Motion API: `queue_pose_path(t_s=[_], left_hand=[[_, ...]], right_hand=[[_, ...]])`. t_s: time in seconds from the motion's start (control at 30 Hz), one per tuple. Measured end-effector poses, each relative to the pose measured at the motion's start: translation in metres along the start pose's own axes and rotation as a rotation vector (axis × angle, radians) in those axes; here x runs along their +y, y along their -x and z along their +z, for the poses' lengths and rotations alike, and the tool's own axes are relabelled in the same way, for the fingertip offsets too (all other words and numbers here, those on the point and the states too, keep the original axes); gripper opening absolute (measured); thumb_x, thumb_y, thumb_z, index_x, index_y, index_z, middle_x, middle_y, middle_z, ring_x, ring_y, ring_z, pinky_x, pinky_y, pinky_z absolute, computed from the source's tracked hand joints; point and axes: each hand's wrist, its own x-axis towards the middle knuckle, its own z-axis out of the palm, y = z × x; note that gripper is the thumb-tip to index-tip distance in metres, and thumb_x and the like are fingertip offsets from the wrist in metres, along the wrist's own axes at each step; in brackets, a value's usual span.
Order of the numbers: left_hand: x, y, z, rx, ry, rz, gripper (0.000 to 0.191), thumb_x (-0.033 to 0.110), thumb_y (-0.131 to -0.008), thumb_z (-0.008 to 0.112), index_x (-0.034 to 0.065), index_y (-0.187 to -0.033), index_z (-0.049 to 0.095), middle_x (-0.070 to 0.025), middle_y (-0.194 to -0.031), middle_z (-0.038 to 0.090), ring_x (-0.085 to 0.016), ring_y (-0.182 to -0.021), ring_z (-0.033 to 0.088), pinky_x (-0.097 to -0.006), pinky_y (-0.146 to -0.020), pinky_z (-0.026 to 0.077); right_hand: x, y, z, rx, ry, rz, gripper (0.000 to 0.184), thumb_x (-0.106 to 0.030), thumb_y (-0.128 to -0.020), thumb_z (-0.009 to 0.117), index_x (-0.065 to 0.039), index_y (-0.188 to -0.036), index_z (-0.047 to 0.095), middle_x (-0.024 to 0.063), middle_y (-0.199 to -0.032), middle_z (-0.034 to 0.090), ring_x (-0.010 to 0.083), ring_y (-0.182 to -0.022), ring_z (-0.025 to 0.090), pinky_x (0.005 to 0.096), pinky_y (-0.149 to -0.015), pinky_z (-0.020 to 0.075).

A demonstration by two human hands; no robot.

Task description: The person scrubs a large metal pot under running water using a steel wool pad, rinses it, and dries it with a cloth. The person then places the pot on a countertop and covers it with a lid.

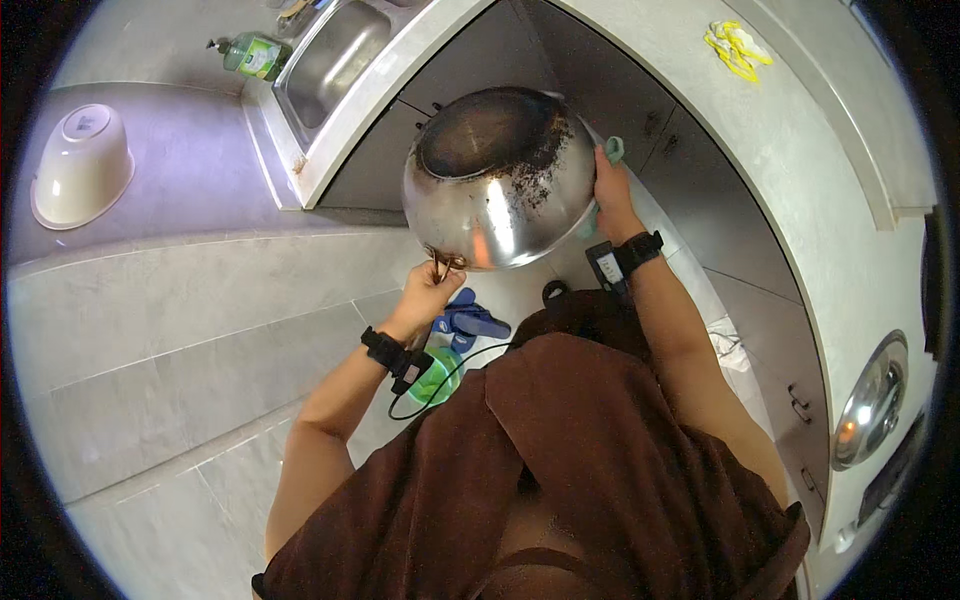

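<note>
A stainless steel wok (495,202) is held up in front of me, its round outer bottom turned towards my view. Black scorch marks cover the base and spread down one side. My left hand (431,296) grips the wok's handle (442,264) at the near edge. On the far right side of the rim, my right hand (616,199) presses against the steel with a green cloth (614,150) showing at its fingers. Part of that cloth is hidden behind the wok and hand. The wok's inside is out of sight.
A steel sink (337,64) with a green soap bottle (255,56) is at upper left. An upturned white bowl (86,165) rests on the left ledge. Blue slippers (472,322) and a green tub (437,375) are on the floor. A metal lid (870,401) lies on the right counter.
</note>
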Motion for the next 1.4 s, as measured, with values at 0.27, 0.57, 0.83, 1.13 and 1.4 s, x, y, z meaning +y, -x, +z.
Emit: queue_pose_path(t_s=[0.27, 0.57, 0.83, 1.13, 1.4], left_hand=[[0.012, 0.001, 0.007, -0.051, -0.017, -0.185, 0.021, 0.022, -0.089, 0.065, 0.0062, -0.079, 0.055, 0.0042, -0.062, 0.049, -0.003, -0.049, 0.043, -0.0213, -0.041, 0.034], [-0.018, -0.024, 0.019, 0.076, -0.164, -0.102, 0.030, 0.032, -0.089, 0.065, 0.0061, -0.080, 0.054, -0.0003, -0.057, 0.050, -0.009, -0.044, 0.047, -0.0255, -0.040, 0.040], [-0.016, -0.028, 0.034, 0.199, -0.657, 0.151, 0.035, 0.032, -0.087, 0.064, -0.0021, -0.081, 0.060, -0.0174, -0.067, 0.062, -0.031, -0.059, 0.060, -0.0416, -0.055, 0.046], [0.026, 0.007, -0.005, 0.218, -1.039, 0.156, 0.036, 0.041, -0.088, 0.060, 0.0050, -0.086, 0.062, -0.0162, -0.074, 0.066, -0.037, -0.069, 0.064, -0.0462, -0.062, 0.050], [0.063, -0.005, -0.027, 0.213, -1.367, 0.345, 0.036, 0.041, -0.088, 0.060, 0.0058, -0.080, 0.057, -0.0149, -0.066, 0.064, -0.036, -0.063, 0.063, -0.0455, -0.057, 0.050]], right_hand=[[0.060, -0.061, -0.062, 0.125, 0.439, -0.230, 0.057, -0.045, -0.092, 0.050, 0.003, -0.121, 0.054, 0.0233, -0.123, 0.055, 0.0320, -0.114, 0.052, 0.0429, -0.092, 0.0419], [-0.011, 0.048, -0.023, -0.115, 0.701, -0.541, 0.043, -0.027, -0.082, 0.060, 0.000, -0.116, 0.057, 0.0225, -0.112, 0.061, 0.0377, -0.103, 0.058, 0.0435, -0.089, 0.0447], [0.011, 0.027, 0.024, -0.259, 1.199, -1.217, 0.031, -0.016, -0.076, 0.063, -0.016, -0.107, 0.065, 0.0040, -0.131, 0.051, 0.0309, -0.121, 0.044, 0.0564, -0.096, 0.0366], [-0.009, -0.010, 0.029, -0.205, 0.799, -1.045, 0.037, 0.000, -0.076, 0.054, -0.010, -0.111, 0.064, 0.0137, -0.109, 0.059, 0.0356, -0.101, 0.052, 0.0433, -0.089, 0.0424], [-0.071, 0.040, 0.105, -0.489, 1.049, -1.611, 0.017, -0.023, -0.083, 0.055, -0.019, -0.093, 0.069, -0.0003, -0.111, 0.059, 0.0219, -0.103, 0.051, 0.0375, -0.079, 0.0480]])
